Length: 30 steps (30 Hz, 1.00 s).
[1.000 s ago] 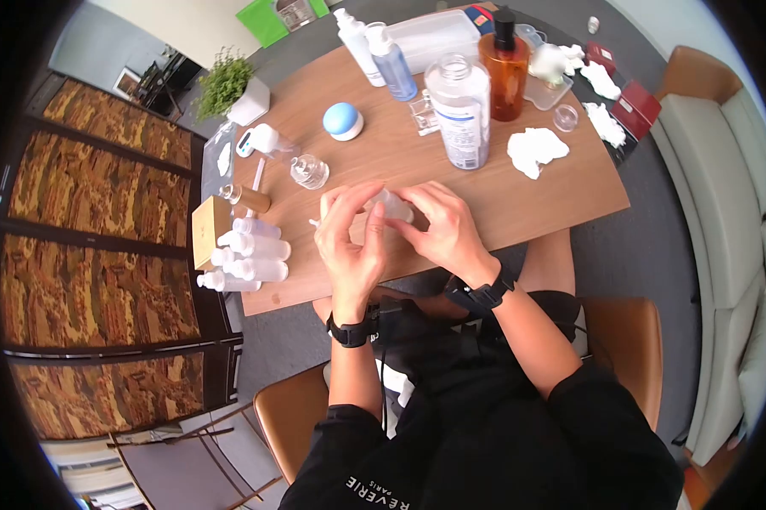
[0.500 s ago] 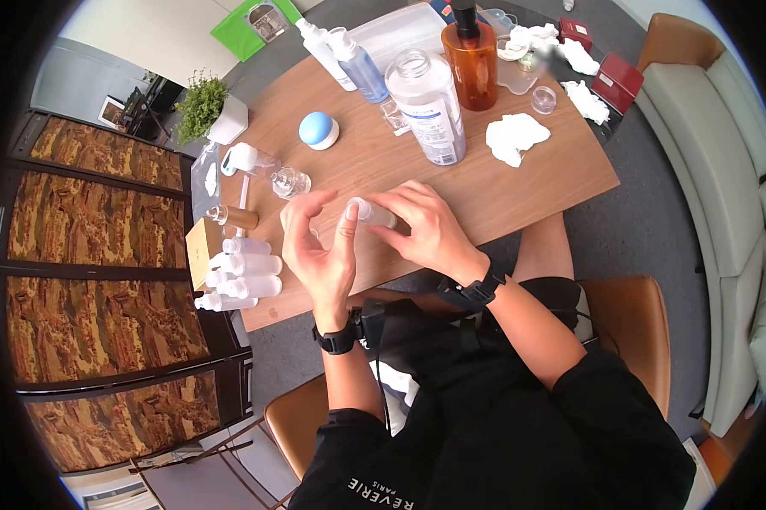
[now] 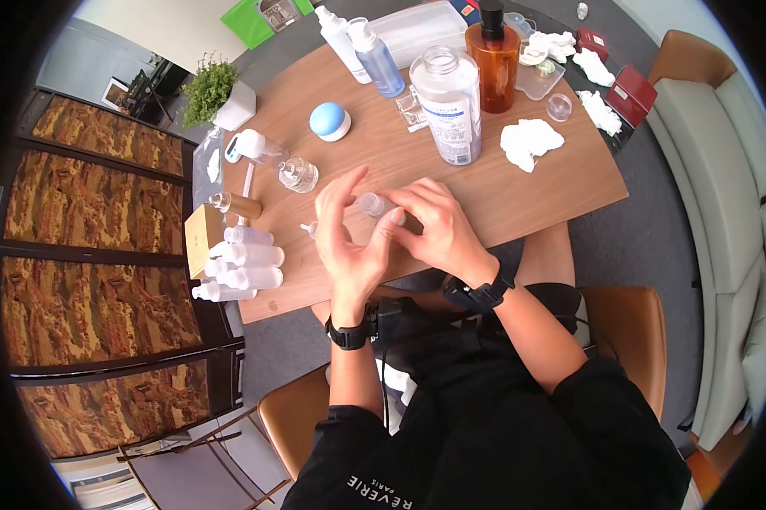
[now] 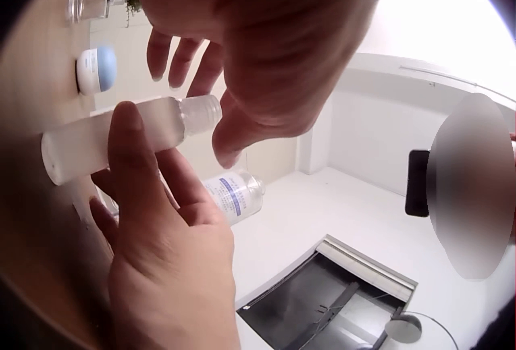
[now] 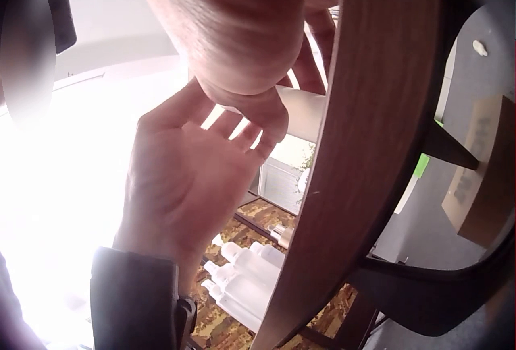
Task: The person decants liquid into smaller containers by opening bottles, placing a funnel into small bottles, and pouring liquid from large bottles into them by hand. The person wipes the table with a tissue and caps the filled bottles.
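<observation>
My right hand (image 3: 441, 228) grips a small frosted bottle (image 3: 374, 204) between thumb and fingers, just over the near edge of the table. In the left wrist view the bottle (image 4: 157, 132) lies tilted, its clear threaded neck (image 4: 200, 115) uncapped and pointing towards my left palm. My left hand (image 3: 349, 255) is spread beside the neck, thumb and fingers apart, with nothing held between them. A small white nozzle-like piece (image 3: 310, 228) shows on the table behind the left hand, partly hidden by it.
Several frosted bottles (image 3: 251, 255) lie at the left edge by a yellow box (image 3: 200, 242). A clear glass bottle (image 3: 298, 175), blue-lidded jar (image 3: 329, 122), large clear bottle (image 3: 448, 106), amber pump bottle (image 3: 492, 68) and crumpled tissue (image 3: 530, 143) stand or lie farther back.
A second ago my left fingers were at the bottle's top; they have since come away and spread, leaving the neck showing. My right hand keeps its grip on the bottle.
</observation>
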Available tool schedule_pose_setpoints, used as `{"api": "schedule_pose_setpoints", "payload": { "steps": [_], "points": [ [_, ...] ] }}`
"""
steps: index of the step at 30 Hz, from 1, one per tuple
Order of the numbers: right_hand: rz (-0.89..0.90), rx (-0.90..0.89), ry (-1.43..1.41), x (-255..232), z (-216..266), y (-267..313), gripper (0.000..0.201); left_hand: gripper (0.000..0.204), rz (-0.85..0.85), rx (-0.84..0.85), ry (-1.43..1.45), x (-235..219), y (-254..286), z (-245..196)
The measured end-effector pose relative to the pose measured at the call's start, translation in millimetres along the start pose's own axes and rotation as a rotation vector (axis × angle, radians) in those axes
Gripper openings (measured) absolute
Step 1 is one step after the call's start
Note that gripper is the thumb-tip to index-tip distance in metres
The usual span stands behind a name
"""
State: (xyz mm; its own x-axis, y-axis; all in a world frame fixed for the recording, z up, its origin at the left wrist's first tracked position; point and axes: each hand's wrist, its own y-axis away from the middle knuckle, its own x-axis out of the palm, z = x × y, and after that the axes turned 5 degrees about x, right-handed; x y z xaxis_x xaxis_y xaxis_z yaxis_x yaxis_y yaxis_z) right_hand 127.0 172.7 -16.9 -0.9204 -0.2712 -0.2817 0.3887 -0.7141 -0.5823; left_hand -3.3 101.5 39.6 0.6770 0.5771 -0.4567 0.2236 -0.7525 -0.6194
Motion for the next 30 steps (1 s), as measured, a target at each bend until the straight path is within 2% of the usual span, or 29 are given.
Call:
{"api": "schedule_pose_setpoints", "payload": {
  "steps": [1,5,7,11,13,14,16,20,22,26,28,30],
  "points": [
    [0.012,0.018,-0.008,0,1,0,0.043,0.056,-0.07,-0.01,-0.028,-1,2,2],
    [0.025,0.03,-0.008,1,1,0,0.044,0.049,-0.107,0.009,-0.138,-7,9,8],
    [0.028,0.03,-0.011,1,3,-1,0.044,0.045,-0.13,0.071,-0.174,-4,7,7],
    [0.032,0.034,-0.005,-1,4,-2,0.044,0.039,-0.129,0.059,-0.187,-1,10,12],
    [0.029,0.031,0.005,0,1,-1,0.044,0.039,-0.024,-0.006,-0.014,-4,12,12],
    [0.026,0.028,0.01,1,0,0,0.045,0.039,-0.025,-0.007,-0.014,-4,11,13],
    [0.022,0.019,0.017,2,-1,0,0.045,0.044,-0.008,-0.06,0.176,-5,11,12],
    [0.037,0.028,-0.002,0,3,-1,0.045,0.05,-0.067,-0.053,0.115,-6,8,0],
    [0.043,0.033,0.004,1,3,-1,0.045,0.052,-0.089,0.002,-0.121,-4,10,5],
    [0.05,0.054,0.003,-1,4,-1,0.045,0.055,-0.052,0.013,-0.13,-2,13,13],
    [0.051,0.053,0.013,-1,2,0,0.046,0.044,-0.01,-0.05,0.011,-2,15,16],
    [0.054,0.052,0.02,1,2,0,0.046,0.048,-0.023,-0.068,0.092,-1,13,10]
  ]
}}
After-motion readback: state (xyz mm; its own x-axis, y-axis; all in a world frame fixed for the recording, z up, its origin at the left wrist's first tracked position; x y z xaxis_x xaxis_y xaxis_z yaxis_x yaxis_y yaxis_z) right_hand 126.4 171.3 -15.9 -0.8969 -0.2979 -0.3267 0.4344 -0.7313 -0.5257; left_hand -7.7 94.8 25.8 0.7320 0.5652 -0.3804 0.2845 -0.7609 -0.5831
